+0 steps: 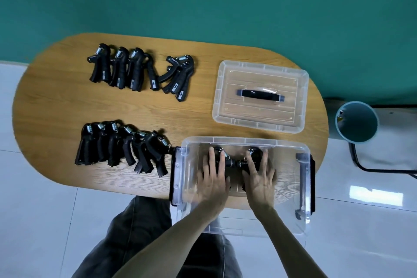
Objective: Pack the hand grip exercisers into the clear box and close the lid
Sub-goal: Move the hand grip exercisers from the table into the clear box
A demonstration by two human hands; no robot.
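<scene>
Exercisers [234, 161] under both hands [213, 178] inside clear box [302, 187] (overhanging table [56, 101] edge)

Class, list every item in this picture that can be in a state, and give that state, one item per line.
Clear box: open, lid off, two exercisers inside.
Lid: off, lying flat on the table beyond the box.
Far row of hand grip exercisers: unpacked, on the table.
Near row of hand grip exercisers: unpacked, on the table.
Left hand: inside the box, fingers spread over an exerciser.
Right hand: the same.

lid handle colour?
Black, with greyish ends, on the clear lid; the handle shows best in the head view.
</scene>
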